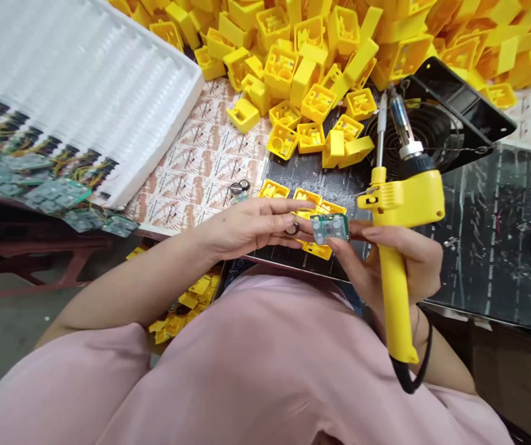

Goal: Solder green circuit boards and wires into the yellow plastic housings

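Note:
My left hand (251,227) and my right hand (388,262) meet above the table's front edge and together pinch a small green circuit board (331,227). A little dark ring-shaped part sits at my left fingertips beside the board. My right hand also grips the handle of a yellow soldering gun (397,204), its metal tip pointing away from me over a black fan. Just beyond the board lie a few open yellow plastic housings (309,199) on a black mat (478,210).
A big heap of yellow housings (321,55) fills the far side of the table. A white ribbed foam tray (84,93) with wired green boards (56,194) stands at the left. A black fan (436,123) sits behind the soldering gun. More housings lie below the table edge.

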`<state>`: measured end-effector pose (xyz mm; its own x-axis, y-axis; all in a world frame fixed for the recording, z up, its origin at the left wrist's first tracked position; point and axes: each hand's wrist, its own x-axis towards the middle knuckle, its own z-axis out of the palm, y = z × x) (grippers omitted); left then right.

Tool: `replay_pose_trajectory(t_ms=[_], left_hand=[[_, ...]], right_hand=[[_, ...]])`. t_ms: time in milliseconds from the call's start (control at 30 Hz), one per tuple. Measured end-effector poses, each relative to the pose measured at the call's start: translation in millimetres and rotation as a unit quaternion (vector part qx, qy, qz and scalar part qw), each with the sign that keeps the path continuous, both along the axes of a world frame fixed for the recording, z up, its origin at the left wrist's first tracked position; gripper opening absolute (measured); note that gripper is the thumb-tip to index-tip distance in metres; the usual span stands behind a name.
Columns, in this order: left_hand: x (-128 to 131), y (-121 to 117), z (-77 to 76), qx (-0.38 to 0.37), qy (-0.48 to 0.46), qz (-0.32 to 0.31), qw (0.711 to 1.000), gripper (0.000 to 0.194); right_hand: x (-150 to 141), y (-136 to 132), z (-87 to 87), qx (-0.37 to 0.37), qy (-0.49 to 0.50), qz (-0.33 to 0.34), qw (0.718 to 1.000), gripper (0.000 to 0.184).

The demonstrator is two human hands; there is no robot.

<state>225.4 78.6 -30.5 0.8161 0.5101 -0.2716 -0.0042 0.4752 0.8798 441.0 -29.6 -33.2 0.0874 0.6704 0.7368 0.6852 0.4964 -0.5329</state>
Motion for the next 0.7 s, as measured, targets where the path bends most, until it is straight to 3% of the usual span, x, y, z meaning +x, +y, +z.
replay_pose_trajectory(t_ms=[133,200,333,467,533,600,700], left_hand=[[8,-5,12.3,0.173,0.064,0.027,0.982,0.043],[13,-5,15.6,0.216,0.077,0.059,0.972,0.044],[23,-6,11.1,0.183,0.073,0.136,0.971,0.054],[28,-7,2.0,0.102,0.053,0.112,0.987,0.062],[27,-8,-0.6,0.161,0.05,0.126,0.978,0.055],[24,-10,-1.0,0.31,0.053,0.165,0.935,0.036],[17,-11,1.3,0.543,0.04,0.176,0.82,0.011]], right_hand=[[0,0,-1.1,0.006,-0.053,0.01,0.999,0.046],[-2,-2,-0.6,-0.01,-0.076,0.019,0.997,0.044],[-7,-6,-4.6,-0.064,0.013,0.023,0.998,0.042],[-6,-9,-13.7,-0.081,0.095,0.027,0.992,0.046],[-4,-9,-16.2,-0.084,0.103,0.024,0.991,0.045],[-3,-8,-16.3,-0.088,0.109,0.025,0.99,0.045],[-4,-7,-14.2,-0.085,0.119,0.031,0.989,0.041]])
